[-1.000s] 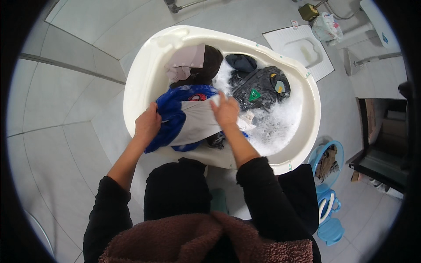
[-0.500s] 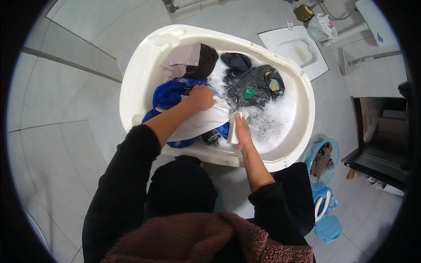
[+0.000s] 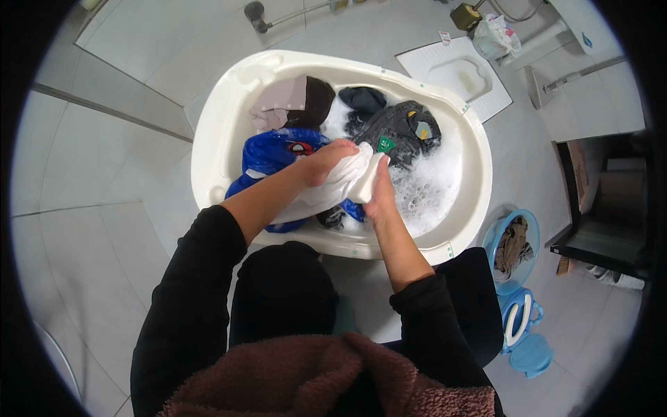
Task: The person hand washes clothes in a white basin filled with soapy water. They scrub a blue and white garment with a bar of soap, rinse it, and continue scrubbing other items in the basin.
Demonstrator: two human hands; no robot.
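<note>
Tub, white, holds foamy water and several garments. On the floor to the right, a blue basin contains brown cloth. In the tub, a blue shirt lies at the left, a mauve-and-dark garment beyond it; a grey garment with a green patch sits in the suds. White cloth runs across the shirt to the left hand, whose fingers grip it. The right hand's fingers grasp a pale piece against the cloth; fabric or soap, I cannot tell.
</note>
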